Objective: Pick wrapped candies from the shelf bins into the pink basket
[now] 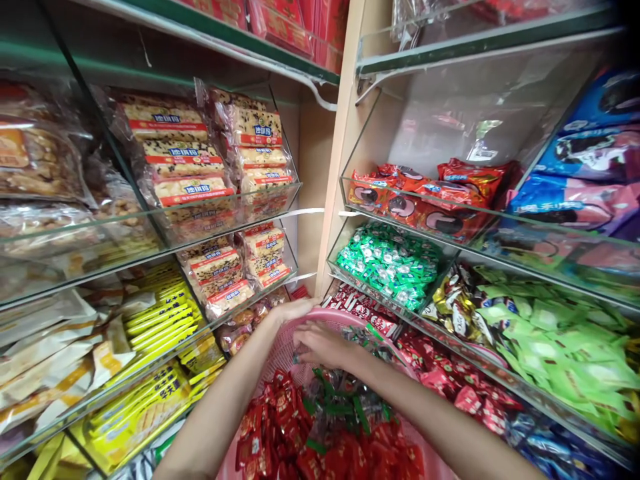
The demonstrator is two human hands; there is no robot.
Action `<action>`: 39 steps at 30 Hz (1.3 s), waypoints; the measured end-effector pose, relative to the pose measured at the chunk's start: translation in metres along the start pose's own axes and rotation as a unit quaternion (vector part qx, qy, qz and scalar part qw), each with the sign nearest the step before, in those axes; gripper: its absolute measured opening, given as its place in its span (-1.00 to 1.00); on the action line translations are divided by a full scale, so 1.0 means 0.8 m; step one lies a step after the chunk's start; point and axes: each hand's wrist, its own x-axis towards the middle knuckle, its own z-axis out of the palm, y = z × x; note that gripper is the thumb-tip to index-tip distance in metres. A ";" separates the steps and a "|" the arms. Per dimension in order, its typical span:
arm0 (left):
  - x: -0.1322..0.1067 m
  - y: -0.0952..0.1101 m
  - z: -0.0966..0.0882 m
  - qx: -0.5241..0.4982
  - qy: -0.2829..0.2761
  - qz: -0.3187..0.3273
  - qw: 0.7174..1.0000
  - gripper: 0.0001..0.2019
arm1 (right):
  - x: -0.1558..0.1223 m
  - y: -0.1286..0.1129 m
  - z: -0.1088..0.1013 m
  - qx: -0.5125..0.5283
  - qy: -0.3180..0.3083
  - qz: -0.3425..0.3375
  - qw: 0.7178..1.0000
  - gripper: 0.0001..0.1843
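Observation:
A pink mesh basket [280, 350] stands in front of me, holding red-wrapped candies [280, 420] and clear-and-green-wrapped candies [345, 400]. At its far rim, my left hand [299, 310] grips the edge, its fingertips partly hidden. Just below it, inside the basket, my right hand [323, 343] is closed with its fingers curled down; whatever is under them is mostly hidden. More clear-and-green-wrapped pieces lie beside the right wrist, near the basket's right wall.
Glass-fronted shelves rise on both sides. Packaged puffed-rice bars [183, 157] and yellow packets [160, 320] fill the left. Green candies [390, 263], light green packets [560, 347] and red packs [425, 193] sit on the right. A wooden post [337, 167] divides them.

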 end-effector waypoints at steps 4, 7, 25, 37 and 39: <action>0.004 -0.003 -0.002 0.034 -0.012 0.000 0.999 -0.68 | -0.028 0.000 -0.024 0.030 0.043 0.018 0.998 -0.91; 0.005 -0.004 -0.002 0.066 -0.014 0.021 0.998 -0.76 | -0.058 -0.005 -0.043 0.050 0.056 0.046 0.996 -0.93; 0.007 -0.008 0.006 0.088 0.005 0.072 0.993 -0.71 | -0.096 0.035 -0.156 -0.221 0.275 0.290 0.890 -0.87; 0.002 -0.004 0.004 0.101 0.013 0.052 0.993 -0.71 | -0.072 0.054 -0.151 -0.291 0.248 0.357 0.852 -0.86; 0.002 -0.004 0.004 0.101 0.015 0.042 0.994 -0.72 | -0.072 0.053 -0.152 -0.291 0.242 0.358 0.853 -0.87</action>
